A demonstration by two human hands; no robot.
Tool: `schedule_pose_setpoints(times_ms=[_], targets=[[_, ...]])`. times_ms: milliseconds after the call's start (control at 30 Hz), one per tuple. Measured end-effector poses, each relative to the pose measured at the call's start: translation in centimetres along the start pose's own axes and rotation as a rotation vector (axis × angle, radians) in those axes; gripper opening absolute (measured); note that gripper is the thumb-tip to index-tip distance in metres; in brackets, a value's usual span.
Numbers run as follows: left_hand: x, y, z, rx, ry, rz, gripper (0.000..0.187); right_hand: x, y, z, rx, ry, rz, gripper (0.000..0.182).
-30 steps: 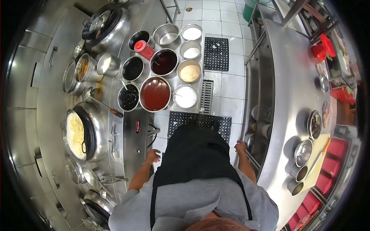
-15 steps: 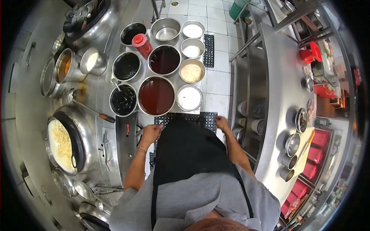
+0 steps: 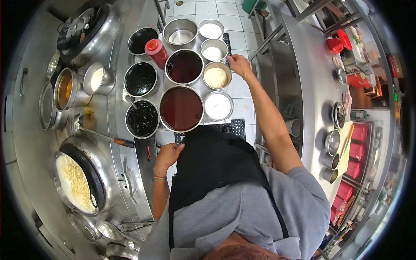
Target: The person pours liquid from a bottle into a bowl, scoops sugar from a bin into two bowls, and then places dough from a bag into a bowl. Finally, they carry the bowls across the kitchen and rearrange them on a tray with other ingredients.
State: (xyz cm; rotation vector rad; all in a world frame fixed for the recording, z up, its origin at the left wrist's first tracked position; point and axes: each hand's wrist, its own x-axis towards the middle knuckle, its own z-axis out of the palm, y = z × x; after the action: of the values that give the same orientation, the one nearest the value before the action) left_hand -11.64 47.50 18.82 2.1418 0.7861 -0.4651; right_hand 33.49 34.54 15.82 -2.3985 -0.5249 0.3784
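Note:
My right hand [image 3: 239, 66] is stretched forward at the right side of the pots, its fingers curled at the rims of the white powder pot [image 3: 213, 53] and the tan powder pot [image 3: 216, 77]. Whether it grips a rim or something small is hidden. My left hand [image 3: 170, 154] is low beside my black apron [image 3: 216, 164], fingers bent inward; anything inside them is out of sight. Ahead are a pot of red-brown liquid [image 3: 181, 108], a pot of darker liquid [image 3: 185, 66] and a pot of black sauce with a spoon [image 3: 143, 119].
A wok of noodles in pale liquid [image 3: 76, 184] and a long-handled ladle [image 3: 104, 137] lie on the stove side at left. A red-capped squeeze bottle [image 3: 157, 53] stands among the pots. At right, a steel counter [image 3: 310, 121] carries metal bowls [image 3: 332, 142].
My right hand has gone from beside my apron forward to the right-hand pots. My left hand stays low beside the apron. The view has shifted slightly.

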Motion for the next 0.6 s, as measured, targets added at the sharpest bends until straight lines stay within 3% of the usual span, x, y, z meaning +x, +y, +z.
schedule_pose_setpoints(times_ms=[233,367,533,600], targets=[[-1.8,0.5,-2.7,-0.045,-0.002,-0.014,0.057,-0.5,0.9,1.6,0.013,-0.150,-0.017,0.036],[-1.9,1.4,-4.4,-0.044,-0.041,0.006,0.056,-0.4,1.7,2.2,-0.049,-0.127,-0.086,0.034],[-3.1,4.5,-8.6,-0.260,-0.119,0.065,0.052,-0.5,1.9,2.2,0.011,-0.157,-0.018,0.034],[-3.0,5.0,-9.5,-0.328,-0.115,0.096,0.048,-0.9,1.6,1.7,-0.010,-0.236,0.028,0.043]])
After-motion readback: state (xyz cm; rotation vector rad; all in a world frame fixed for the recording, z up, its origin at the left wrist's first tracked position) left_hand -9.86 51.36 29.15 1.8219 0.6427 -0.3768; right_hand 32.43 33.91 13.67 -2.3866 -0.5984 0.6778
